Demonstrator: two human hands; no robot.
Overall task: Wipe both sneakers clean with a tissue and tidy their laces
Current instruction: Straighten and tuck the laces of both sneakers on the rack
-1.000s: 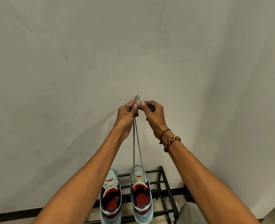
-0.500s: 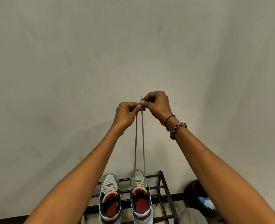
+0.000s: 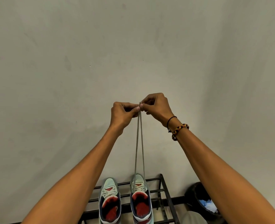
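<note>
Your left hand [image 3: 123,113] and right hand [image 3: 156,105] each pinch an end of the laces [image 3: 139,143], pulled taut up from the right sneaker [image 3: 140,199] beside the left sneaker [image 3: 109,201] on the black rack [image 3: 163,189]. No legible branding.

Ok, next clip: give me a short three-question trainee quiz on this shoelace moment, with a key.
1. True or false: both ends of the lace are pulled up taut from the left-hand sneaker.
2. Which hand wears the braided bracelet? A) left hand B) right hand C) neither
3. Fill in: the two sneakers stand side by side on a black metal ____.

Key
1. False. The strands rise from the right sneaker; the left sneaker keeps its laces in place.
2. B. It sits on the wrist of the right hand, which meets the left hand at the lace ends, both pinching them.
3. Rack: the shoe rack.
</note>
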